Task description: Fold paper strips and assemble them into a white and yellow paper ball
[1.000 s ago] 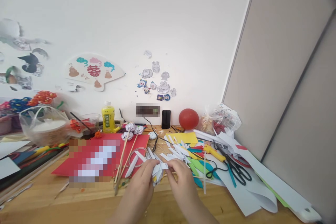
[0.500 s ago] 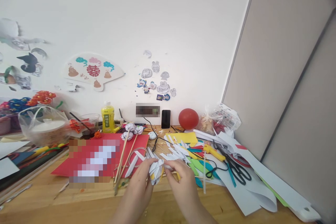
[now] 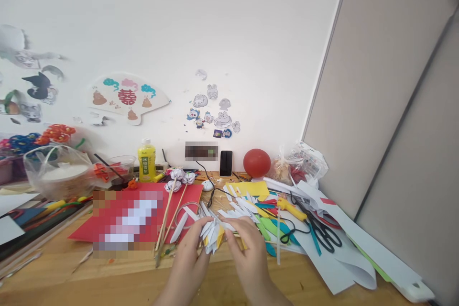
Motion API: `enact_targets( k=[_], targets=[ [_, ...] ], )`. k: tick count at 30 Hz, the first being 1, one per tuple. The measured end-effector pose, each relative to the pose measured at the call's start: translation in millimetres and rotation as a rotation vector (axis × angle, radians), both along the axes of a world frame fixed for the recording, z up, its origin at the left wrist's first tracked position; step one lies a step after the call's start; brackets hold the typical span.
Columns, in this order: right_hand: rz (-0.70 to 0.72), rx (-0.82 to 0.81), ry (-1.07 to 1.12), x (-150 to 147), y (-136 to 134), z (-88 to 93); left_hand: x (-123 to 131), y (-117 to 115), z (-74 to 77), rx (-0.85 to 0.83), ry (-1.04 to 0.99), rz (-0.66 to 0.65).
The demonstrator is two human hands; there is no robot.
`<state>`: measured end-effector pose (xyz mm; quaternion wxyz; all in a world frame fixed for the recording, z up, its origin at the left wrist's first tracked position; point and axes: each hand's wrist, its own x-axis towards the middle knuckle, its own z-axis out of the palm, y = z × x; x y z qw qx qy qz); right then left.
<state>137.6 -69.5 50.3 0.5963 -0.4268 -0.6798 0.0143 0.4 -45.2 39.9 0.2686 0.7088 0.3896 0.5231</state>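
Between my two hands is a paper flower (image 3: 212, 236) of pointed white petals with some yellow ones among them. My left hand (image 3: 193, 246) is closed around its left side. At its upper right, my right hand (image 3: 247, 244) pinches at the petals, thumb and fingers together; what lies between those fingertips is too small to tell. Just beyond the hands lie loose white paper strips (image 3: 242, 210). White paper roses (image 3: 175, 179) on wooden sticks rest to the left, over a red sheet (image 3: 143, 189).
On the right lie a yellow glue gun (image 3: 292, 208) with its black cord, black-handled scissors (image 3: 326, 236) and curled white paper (image 3: 340, 267). Along the wall stand a yellow drink bottle (image 3: 146, 160), a phone (image 3: 225, 163) and a red balloon (image 3: 257, 162).
The petals in my hands have turned slightly and look a little more spread. Both hands have shifted only slightly; the things on the table stay put.
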Motion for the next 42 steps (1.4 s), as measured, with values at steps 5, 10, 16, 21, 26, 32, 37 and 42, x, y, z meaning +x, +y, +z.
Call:
enact_targets(
  k=[5,10,16,21,26,32,37,42],
  targets=[
    [-0.112,0.068,-0.155,-1,-4,-6.8,4,-3,-0.6,-0.024,-0.016,-0.026],
    [-0.132,0.132,-0.208,0,-4,-9.8,5,-6,3.5,-0.049,-0.045,-0.046],
    [-0.094,0.135,-0.172,0,-3,-4.2,5,-6,4.6,-0.110,-0.119,-0.117],
    [-0.214,0.188,-0.280,-2,-4,-10.8,7,-7,0.9,-0.127,-0.106,-0.084],
    [-0.136,0.082,-0.112,-3,-4,-8.5,8,-8,1.3,-0.133,-0.162,-0.105],
    [-0.057,0.096,-0.078,-4,-4,-3.8,9,-7,2.6,-0.144,-0.204,-0.107],
    [0.036,-0.077,0.082,0,0,0.1,7,-4,0.5,-0.068,-0.067,-0.065],
    [0.211,-0.298,0.188,11,4,12.1,0,-1,3.8,0.051,0.145,-0.008]
  ],
)
